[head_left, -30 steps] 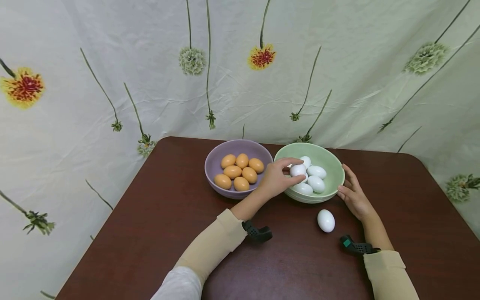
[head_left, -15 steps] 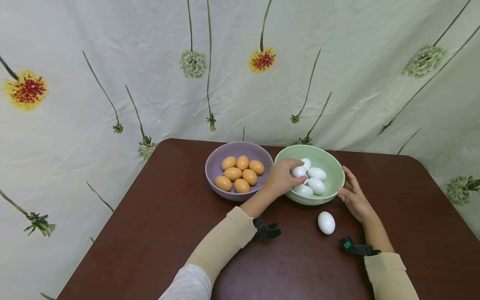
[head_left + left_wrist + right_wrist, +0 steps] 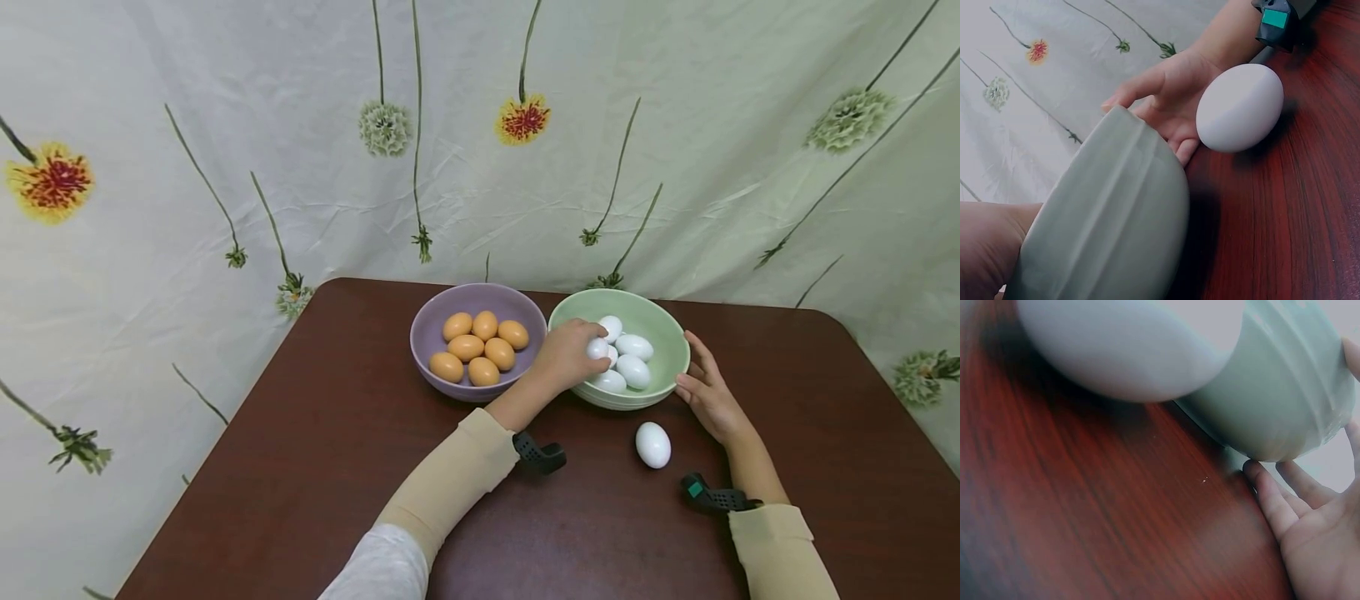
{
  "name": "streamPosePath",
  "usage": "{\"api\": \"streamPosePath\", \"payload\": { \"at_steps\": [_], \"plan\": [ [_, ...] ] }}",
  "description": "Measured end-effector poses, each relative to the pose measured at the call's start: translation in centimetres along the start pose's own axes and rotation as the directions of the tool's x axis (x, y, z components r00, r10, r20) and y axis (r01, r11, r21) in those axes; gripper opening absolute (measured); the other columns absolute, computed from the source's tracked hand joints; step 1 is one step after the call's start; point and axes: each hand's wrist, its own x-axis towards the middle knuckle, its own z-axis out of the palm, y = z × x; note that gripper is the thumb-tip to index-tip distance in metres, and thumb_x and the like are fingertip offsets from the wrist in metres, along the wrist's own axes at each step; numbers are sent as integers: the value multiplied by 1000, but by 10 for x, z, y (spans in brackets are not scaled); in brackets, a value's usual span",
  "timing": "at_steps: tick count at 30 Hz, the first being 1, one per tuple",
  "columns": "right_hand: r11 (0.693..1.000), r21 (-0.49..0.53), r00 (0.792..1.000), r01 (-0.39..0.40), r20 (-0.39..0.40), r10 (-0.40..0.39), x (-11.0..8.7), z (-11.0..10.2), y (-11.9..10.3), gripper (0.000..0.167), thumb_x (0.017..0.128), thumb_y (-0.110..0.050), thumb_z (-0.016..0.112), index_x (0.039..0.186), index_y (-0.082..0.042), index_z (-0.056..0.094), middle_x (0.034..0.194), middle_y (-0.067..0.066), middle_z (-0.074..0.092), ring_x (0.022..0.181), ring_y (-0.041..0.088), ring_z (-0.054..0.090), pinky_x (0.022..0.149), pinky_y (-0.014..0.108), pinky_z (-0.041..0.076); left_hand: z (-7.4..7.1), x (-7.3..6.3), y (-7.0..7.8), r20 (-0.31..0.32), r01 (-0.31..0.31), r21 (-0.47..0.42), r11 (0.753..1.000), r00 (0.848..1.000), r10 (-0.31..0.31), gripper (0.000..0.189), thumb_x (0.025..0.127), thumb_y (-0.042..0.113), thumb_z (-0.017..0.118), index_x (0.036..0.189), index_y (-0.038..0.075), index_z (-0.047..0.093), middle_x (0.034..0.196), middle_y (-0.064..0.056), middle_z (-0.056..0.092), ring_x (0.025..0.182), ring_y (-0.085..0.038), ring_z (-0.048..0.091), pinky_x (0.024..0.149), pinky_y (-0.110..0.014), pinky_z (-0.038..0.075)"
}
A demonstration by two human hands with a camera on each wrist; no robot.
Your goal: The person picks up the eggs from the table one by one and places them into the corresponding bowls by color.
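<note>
In the head view my left hand (image 3: 567, 357) reaches over the near left rim of the pale green bowl (image 3: 663, 333), thumb and fingers around a white egg (image 3: 597, 348). Several other white eggs (image 3: 633, 372) lie in that bowl beside it. At the bowl's right side, my right hand (image 3: 711, 396) rests thumb and fingertips against the outer wall; in the right wrist view its fingers (image 3: 1272, 500) are extended, tips at the bowl's lower side. One more white egg (image 3: 653, 445) lies on the table in front of the bowl, close to the right hand in the left wrist view.
A purple bowl (image 3: 431, 325) with several brown eggs (image 3: 467, 347) stands just left of the green bowl. Both bowls are near the back edge of the dark wooden table (image 3: 315, 467). A flower-printed white cloth (image 3: 465, 183) hangs behind.
My left hand has moved slightly right and lower into the green bowl, bringing the white egg down among the others. The right hand has stayed at the bowl's side.
</note>
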Motion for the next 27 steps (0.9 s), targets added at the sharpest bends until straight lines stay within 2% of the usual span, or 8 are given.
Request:
{"api": "streamPosePath", "payload": {
  "at_steps": [6,12,17,27],
  "plan": [
    [1000,1,1000,-4,-4,4,-1,0,0,65,101,-4,47,155,-21,16,138,4,28,115,6,52,90,19,46,-3,3,3,80,-7,52,999,997,2,38,84,29,73,118,13,69,110,-3,67,101,-18,61,85,-28,48],
    [1000,5,1000,-2,-3,2,0,1,-1,65,101,-4,47,155,-21,15,141,5,25,116,6,51,90,18,46,-3,6,4,143,-7,114,993,990,-9,38,85,28,72,120,14,68,112,-1,68,106,-17,60,88,-27,47],
    [1000,7,1000,-1,-4,1,-1,3,-1,65,101,-4,46,155,-21,15,142,6,24,116,5,50,90,18,46,-2,11,6,200,-2,152,988,979,-29,38,85,29,74,119,15,69,113,2,68,107,-17,60,89,-27,46],
    [1000,7,1000,4,-3,-4,0,2,0,65,101,-3,46,155,-21,15,142,7,23,117,5,50,90,18,46,-2,17,8,292,-42,221,974,956,-25,32,83,33,76,110,17,70,107,6,68,99,-14,60,83,-26,47]
  ]
}}
